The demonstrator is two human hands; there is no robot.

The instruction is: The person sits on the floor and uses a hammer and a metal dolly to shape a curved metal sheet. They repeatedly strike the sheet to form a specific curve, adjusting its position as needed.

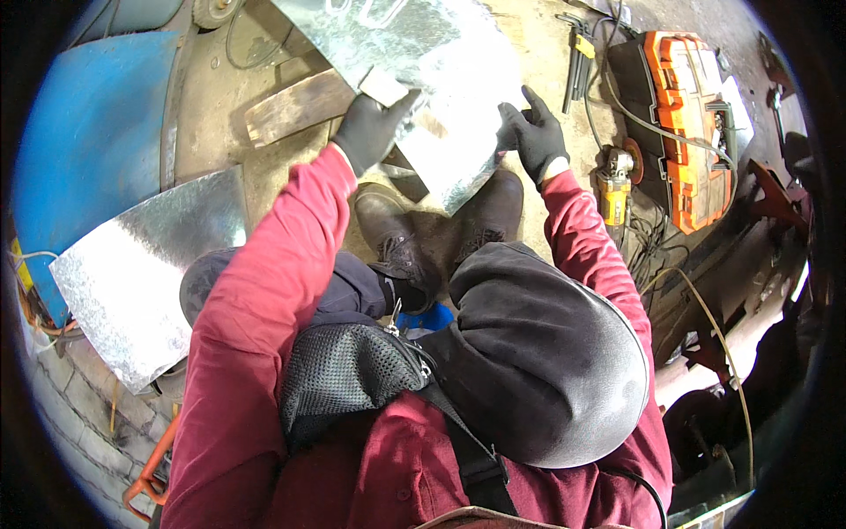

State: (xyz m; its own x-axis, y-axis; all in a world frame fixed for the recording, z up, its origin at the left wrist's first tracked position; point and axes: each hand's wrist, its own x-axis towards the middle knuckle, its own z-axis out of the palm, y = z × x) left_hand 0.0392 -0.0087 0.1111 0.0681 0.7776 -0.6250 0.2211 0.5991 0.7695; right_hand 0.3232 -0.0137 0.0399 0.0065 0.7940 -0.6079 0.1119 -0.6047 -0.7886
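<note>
A large, shiny galvanized metal sheet (pixel 463 75) stretches away in front of me, its near corner reaching down toward my boots. My left hand (pixel 368 132), in a black glove, closes on its left edge with the thumb lying over the top. Just beyond that hand is a small pale flat piece (pixel 384 88); whether it is loose or part of the sheet I cannot tell. On the opposite edge, my gloved right hand (pixel 536 139) grips the sheet, thumb and index finger raised and its other fingers partly hidden at the rim.
A wooden board (pixel 295 108) lies under the sheet's left side. Another metal sheet (pixel 154 273) leans by a blue panel (pixel 101 123) at left. To the right are an orange and black toolbox (pixel 683 132), a yellow angle grinder (pixel 615 189), black hex keys (pixel 577 66) and trailing cables.
</note>
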